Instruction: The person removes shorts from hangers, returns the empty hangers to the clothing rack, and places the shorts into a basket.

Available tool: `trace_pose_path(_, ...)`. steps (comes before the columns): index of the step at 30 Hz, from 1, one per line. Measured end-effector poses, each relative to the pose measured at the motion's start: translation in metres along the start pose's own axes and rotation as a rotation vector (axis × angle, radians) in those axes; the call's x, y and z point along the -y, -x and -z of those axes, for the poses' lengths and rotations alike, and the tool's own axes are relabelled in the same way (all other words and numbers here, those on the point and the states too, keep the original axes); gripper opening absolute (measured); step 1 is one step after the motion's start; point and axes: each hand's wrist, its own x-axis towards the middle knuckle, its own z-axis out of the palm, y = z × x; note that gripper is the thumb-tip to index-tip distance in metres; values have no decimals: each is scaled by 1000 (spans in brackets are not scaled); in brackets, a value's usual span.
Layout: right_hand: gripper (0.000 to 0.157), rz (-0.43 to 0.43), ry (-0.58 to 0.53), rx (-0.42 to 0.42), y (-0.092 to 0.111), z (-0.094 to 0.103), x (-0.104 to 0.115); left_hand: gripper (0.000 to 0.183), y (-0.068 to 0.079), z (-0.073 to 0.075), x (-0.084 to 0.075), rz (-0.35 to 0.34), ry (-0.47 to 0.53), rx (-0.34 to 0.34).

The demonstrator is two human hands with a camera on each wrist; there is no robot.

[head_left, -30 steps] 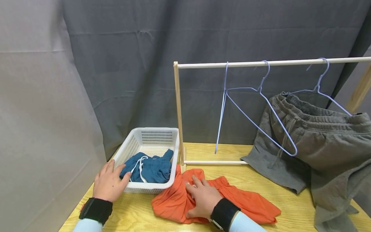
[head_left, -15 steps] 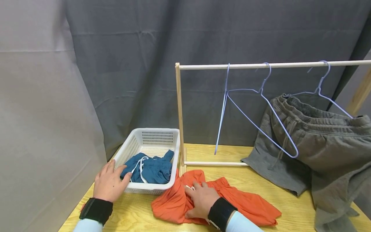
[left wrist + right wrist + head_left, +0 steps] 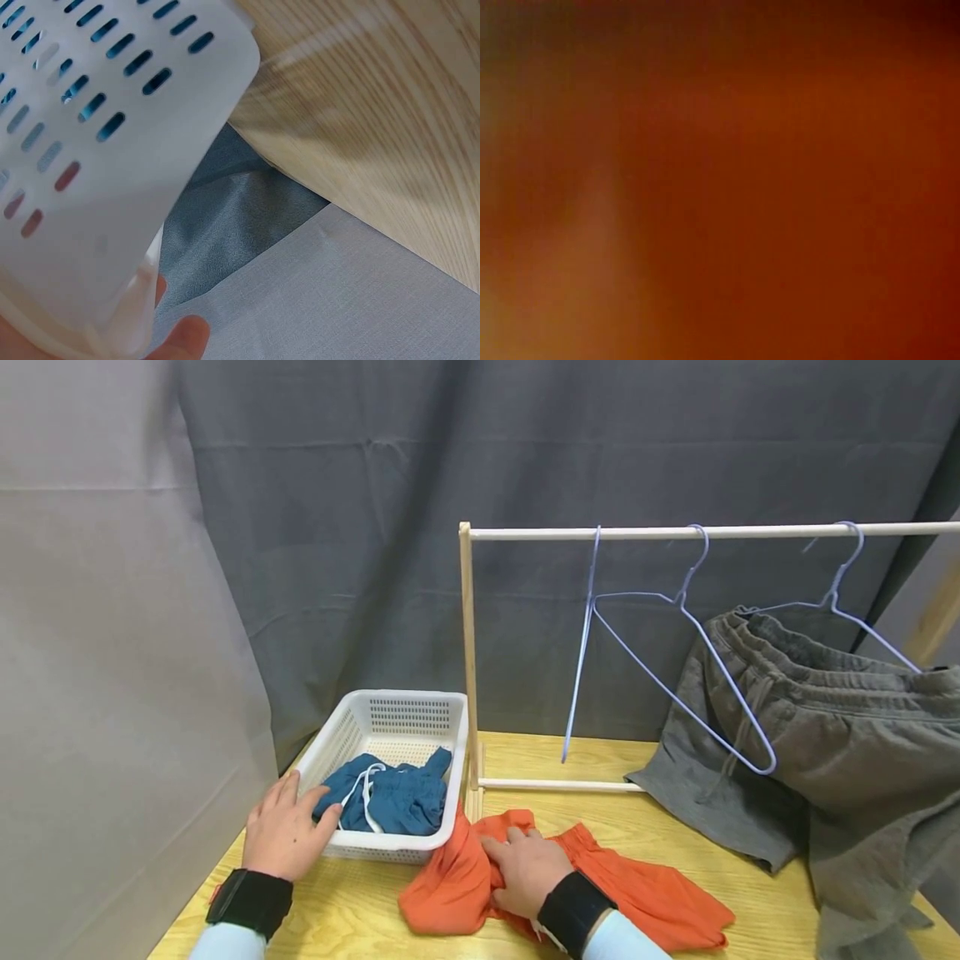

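My left hand [image 3: 283, 833] holds the front left corner of a white plastic basket [image 3: 386, 842]. In the left wrist view the basket's slotted wall [image 3: 150, 142] fills the left side, with fingertips [image 3: 189, 335] showing past its edge. Blue shorts [image 3: 411, 799] with a white drawstring lie inside the basket. On the table, my right hand [image 3: 529, 870] grips crumpled orange shorts [image 3: 652, 893] near the waistband, fingers bent into the cloth. Its fingertips are partly hidden among the folds. The right wrist view is only an orange blur.
Behind the orange shorts stands a wooden rack [image 3: 468, 652]. Two bare lilac hangers, one edge-on [image 3: 581, 668] and one turned [image 3: 686, 602], hang from its rail. Grey shorts [image 3: 832, 735] hang on another hanger at right. A pale curtain [image 3: 127, 693] borders the left side.
My right hand's fingers have drawn in on the orange shorts, bunching them and shifting their left part slightly. The white drawstring by the fingers is now hidden. My left hand stays at the basket.
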Motion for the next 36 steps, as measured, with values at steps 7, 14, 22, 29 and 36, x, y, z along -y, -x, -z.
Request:
trace_pose_path(7, 63, -33, 11, 25, -3, -1, 0, 52, 0, -2, 6, 6, -2, 6)
trace_pose_path(14, 59, -23, -20, -13, -3, -1, -2, 52, 1, -4, 9, 12, -1, 6)
trace_pose_path(22, 49, -13, -40, -41, -1, -1, -2, 51, 2, -3, 8, 10, -1, -4)
trace_pose_path(29, 42, -4, -53, -105, 4, 2, -4, 50, 1, 2, 5, -1, 9, 3)
trace_pose_path(36, 34, -8, -204, -126, 7, 7, -21, 50, 0, 2, 0, -6, -1, 7)
